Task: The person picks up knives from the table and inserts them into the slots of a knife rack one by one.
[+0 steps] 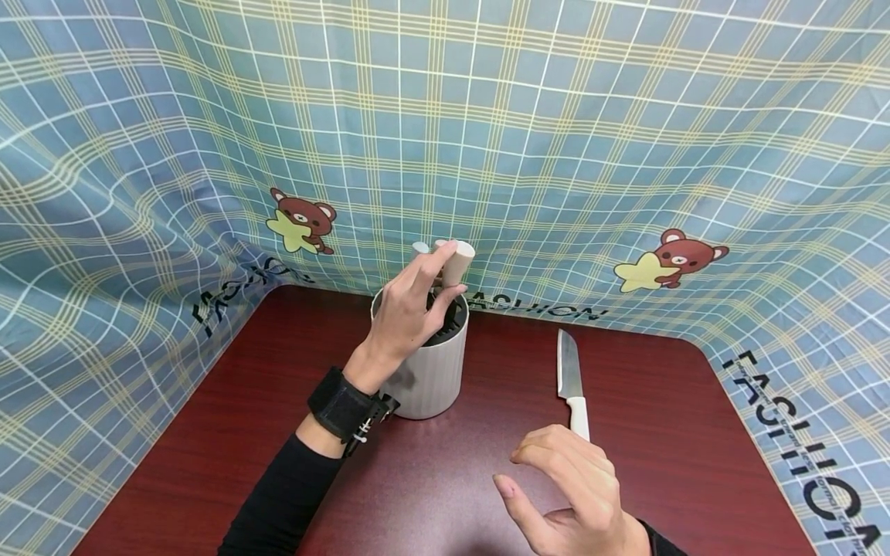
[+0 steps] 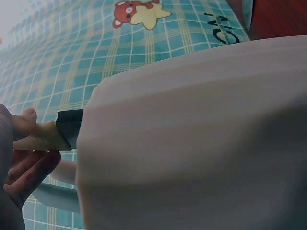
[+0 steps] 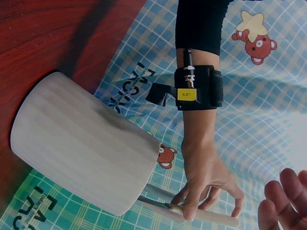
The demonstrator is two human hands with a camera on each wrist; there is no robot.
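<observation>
A ribbed white knife block (image 1: 431, 378) with a dark bristled insert stands near the back of the table. Above it, my left hand (image 1: 406, 309) pinches the cream handle of a knife (image 1: 457, 266) between thumb and fingers. A short stretch of that knife's blade (image 2: 70, 127) shows above the block's rim; the rest is hidden inside. Two more handles, one pale green (image 2: 57, 197), stick up beside it. Over the table's front right, my right hand (image 1: 573, 494) is held with fingers loosely bent and nothing in them. Beyond it lies a white-handled knife (image 1: 570, 371), blade pointing away.
The dark red wooden table (image 1: 514, 371) carries the block and the loose knife. Plaid cloth (image 1: 528, 154) with bear prints hangs around its back and sides, close behind the block. A black strap (image 1: 341, 403) with a small device is on the left wrist.
</observation>
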